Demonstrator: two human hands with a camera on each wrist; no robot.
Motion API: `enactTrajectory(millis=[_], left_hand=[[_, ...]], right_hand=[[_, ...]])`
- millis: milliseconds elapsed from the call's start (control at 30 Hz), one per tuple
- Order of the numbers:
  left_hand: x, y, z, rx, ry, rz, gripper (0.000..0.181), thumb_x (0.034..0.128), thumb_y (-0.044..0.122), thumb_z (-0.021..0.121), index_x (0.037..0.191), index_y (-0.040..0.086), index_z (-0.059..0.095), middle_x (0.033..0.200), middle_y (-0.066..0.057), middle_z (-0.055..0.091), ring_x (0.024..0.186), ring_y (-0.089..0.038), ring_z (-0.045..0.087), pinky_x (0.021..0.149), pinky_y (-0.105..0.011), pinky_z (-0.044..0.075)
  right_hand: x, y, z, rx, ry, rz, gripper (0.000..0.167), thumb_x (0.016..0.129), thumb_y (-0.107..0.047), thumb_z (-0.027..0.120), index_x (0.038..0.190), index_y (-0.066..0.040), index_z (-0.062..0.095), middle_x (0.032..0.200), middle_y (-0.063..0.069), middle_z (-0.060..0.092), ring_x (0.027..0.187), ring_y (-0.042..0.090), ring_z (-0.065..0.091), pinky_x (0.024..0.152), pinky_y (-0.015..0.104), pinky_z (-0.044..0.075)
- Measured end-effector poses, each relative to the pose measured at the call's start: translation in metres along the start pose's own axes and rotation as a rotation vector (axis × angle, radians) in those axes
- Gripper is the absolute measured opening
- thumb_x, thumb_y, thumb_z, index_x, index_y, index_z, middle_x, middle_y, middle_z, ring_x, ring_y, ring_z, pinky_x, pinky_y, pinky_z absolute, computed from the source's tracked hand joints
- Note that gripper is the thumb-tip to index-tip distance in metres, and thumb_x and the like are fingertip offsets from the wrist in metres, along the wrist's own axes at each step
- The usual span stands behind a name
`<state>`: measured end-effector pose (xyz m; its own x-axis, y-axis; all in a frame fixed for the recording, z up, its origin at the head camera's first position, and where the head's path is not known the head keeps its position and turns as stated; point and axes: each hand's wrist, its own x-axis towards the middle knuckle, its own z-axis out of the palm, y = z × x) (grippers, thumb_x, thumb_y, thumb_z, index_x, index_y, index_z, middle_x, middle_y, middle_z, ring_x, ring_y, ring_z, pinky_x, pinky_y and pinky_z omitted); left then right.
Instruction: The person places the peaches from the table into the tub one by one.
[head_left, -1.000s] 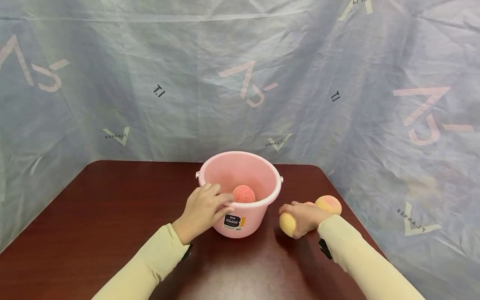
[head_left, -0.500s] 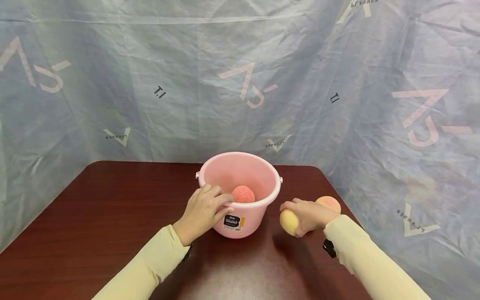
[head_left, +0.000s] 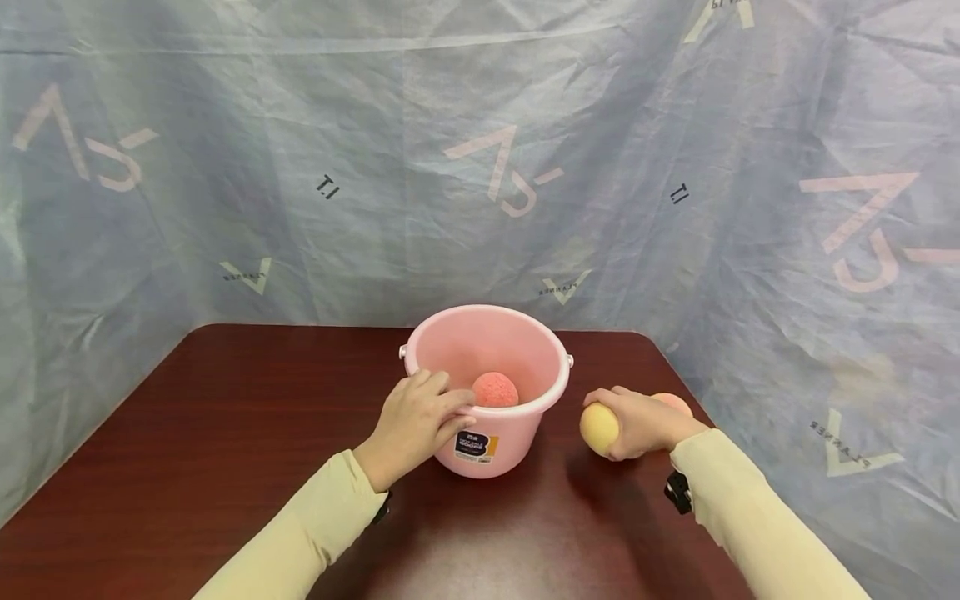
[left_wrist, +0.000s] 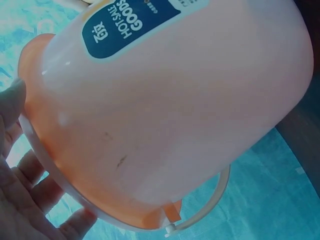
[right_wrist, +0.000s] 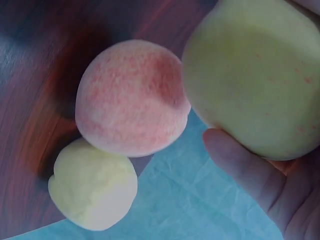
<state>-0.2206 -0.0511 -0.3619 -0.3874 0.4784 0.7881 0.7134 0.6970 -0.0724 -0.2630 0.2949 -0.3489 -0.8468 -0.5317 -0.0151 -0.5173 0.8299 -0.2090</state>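
Note:
A pink bucket (head_left: 517,437) stands upright on the table, with a reddish-pink round fruit (head_left: 496,390) inside. My left hand (head_left: 412,421) grips the near-left rim; in the left wrist view its thumb (left_wrist: 12,102) lies outside the bucket wall (left_wrist: 165,110) and the fingers go over the rim. Right of the bucket, my right hand (head_left: 637,423) holds a yellow peach-like fruit (head_left: 600,429). In the right wrist view this fruit (right_wrist: 255,75) fills the upper right, the thumb (right_wrist: 245,165) against it. Beyond it a pink peach (right_wrist: 132,97) touches a smaller pale yellow one (right_wrist: 95,185).
The dark red wooden table (head_left: 225,433) extends on both sides of the bucket. Part of a peach (head_left: 673,404) shows behind my right hand, near the table's right edge. Grey printed sheeting (head_left: 360,150) hangs behind and beside the table.
My right hand has risen slightly and shifted right with the yellow fruit, covering more of the peach behind it. The left hand keeps its grip on the rim; the whole view has shifted a little.

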Motion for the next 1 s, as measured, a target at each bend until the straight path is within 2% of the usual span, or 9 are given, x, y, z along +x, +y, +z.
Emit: enactTrajectory(millis=[133,333,500,667,1000], left_hand=[[-0.001,-0.002,-0.002,-0.002,0.016,0.008,0.021,0.0757,0.034,0.075,0.09,0.02,0.07,0.073,0.001,0.044,0.067,-0.018,0.043,0.058,-0.031,0.036],[0.0,-0.004,-0.003,-0.017,0.029,0.013,0.022,0.075,0.034,0.075,0.09,0.019,0.069,0.072,0.001,0.044,0.066,-0.019,0.042,0.057,-0.032,0.035],[0.0,-0.003,-0.001,-0.026,0.015,0.008,0.022,0.0756,0.034,0.075,0.091,0.02,0.069,0.074,0.002,0.047,0.069,-0.019,0.044,0.059,-0.033,0.037],[-0.001,-0.002,-0.002,-0.027,0.008,0.005,0.021,0.0762,0.032,0.075,0.091,0.019,0.07,0.078,0.002,0.052,0.072,-0.019,0.047,0.062,-0.034,0.039],[0.001,0.0,0.0,-0.033,0.014,0.006,0.02,0.0762,0.032,0.076,0.091,0.02,0.07,0.078,0.002,0.053,0.071,-0.019,0.046,0.061,-0.034,0.039]], right_hand=[[-0.002,0.002,-0.004,-0.059,0.031,0.037,0.063,0.061,-0.02,0.075,0.12,-0.021,0.053,0.1,-0.001,0.052,0.073,0.01,0.051,0.064,0.038,0.039],[-0.003,0.007,-0.002,0.002,0.022,-0.02,0.062,0.062,-0.015,0.075,0.12,-0.013,0.053,0.103,0.003,0.052,0.073,0.012,0.051,0.065,0.034,0.042],[-0.007,0.007,-0.004,-0.04,0.045,0.02,0.062,0.062,-0.02,0.077,0.119,-0.017,0.054,0.1,0.0,0.053,0.072,0.01,0.051,0.066,0.037,0.041],[-0.008,0.007,-0.01,0.004,0.071,0.017,0.064,0.059,-0.021,0.081,0.117,-0.017,0.055,0.097,0.001,0.052,0.07,0.012,0.051,0.061,0.033,0.043],[-0.013,0.011,-0.013,0.003,0.048,0.047,0.063,0.06,-0.023,0.08,0.118,-0.017,0.055,0.097,0.0,0.051,0.068,0.012,0.05,0.06,0.032,0.043]])
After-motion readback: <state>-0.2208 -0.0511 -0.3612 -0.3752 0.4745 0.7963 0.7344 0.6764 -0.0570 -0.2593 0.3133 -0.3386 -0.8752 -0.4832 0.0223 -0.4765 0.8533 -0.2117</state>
